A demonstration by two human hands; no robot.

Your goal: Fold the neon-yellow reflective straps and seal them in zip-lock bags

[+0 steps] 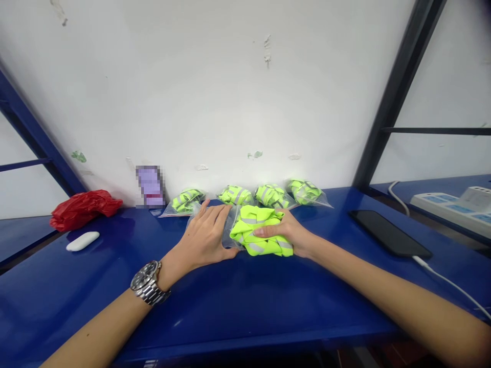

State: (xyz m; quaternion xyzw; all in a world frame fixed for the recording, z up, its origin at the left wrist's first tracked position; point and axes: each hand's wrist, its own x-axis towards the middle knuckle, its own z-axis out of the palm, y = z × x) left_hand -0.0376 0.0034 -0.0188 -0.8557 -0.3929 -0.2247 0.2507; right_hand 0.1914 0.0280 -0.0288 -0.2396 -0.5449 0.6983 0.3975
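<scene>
My right hand (291, 232) grips a bundled neon-yellow reflective vest (261, 232) with grey stripes, thumb lying across its front. Against the vest's left side is the mouth of a clear plastic bag (229, 230), held by my left hand (205, 232), its fingers curved over the bag and its thumb at the lower edge. How far the vest sits inside the bag is hard to make out. Behind my hands, several similar yellow bundles in clear bags line the wall, among them one bagged vest (187, 200) at the left and another (305, 191) at the right.
On the blue table (215, 306), a red plastic bag (84, 207) and a white case (83, 241) lie at the left. A blurred phone (151, 186) leans on the wall. At the right are a black phone (389, 232) with a white cable (452, 281) and a power strip (452, 204).
</scene>
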